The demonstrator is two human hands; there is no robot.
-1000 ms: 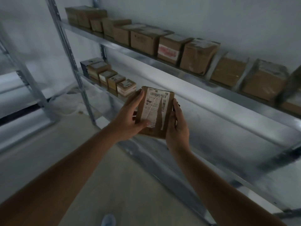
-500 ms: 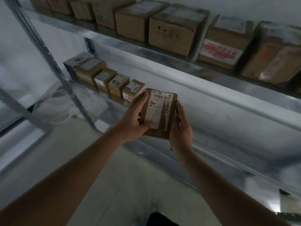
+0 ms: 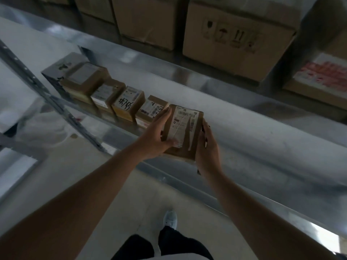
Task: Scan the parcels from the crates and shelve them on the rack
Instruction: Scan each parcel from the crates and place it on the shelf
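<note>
**Setting the labelled parcel at the end of the shelf row**

Head view: the left hand (image 3: pixel 155 136) and right hand (image 3: pixel 207 151) clamp a brown cardboard parcel (image 3: pixel 183 132) between them, label up, thumb across the label, fingers along its sides. It sits at the front edge of the rack shelf (image 3: pixel 253 139), just beside the last box in the row (image 3: pixel 152 111). To place it well, the person should probably slide it back flush with that neighbour, label kept outward, then free the left fingers from the gap. Whether its base already rests on the shelf cannot be told. The label print is blurred; the upper shelf cartons (image 3: pixel 236 36) are cut off; no crates or scanner show
</note>
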